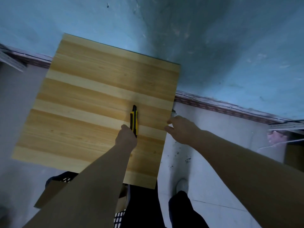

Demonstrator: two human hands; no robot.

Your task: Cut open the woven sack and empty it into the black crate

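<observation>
Here the left hand (125, 137) curls round the tail of a yellow-and-black utility knife (134, 120) lying on the wooden desk (98, 96). The right hand (181, 130) meets the desk's right edge, fingers bent, grip unclear. The black crate (62, 176) shows below the desk's near edge

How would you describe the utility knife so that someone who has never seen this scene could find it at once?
Start at the striped wooden tabletop against the blue wall. Near its right edge is the utility knife, its near end at the left hand. It is the only yellow and black thing on the wood.
</observation>
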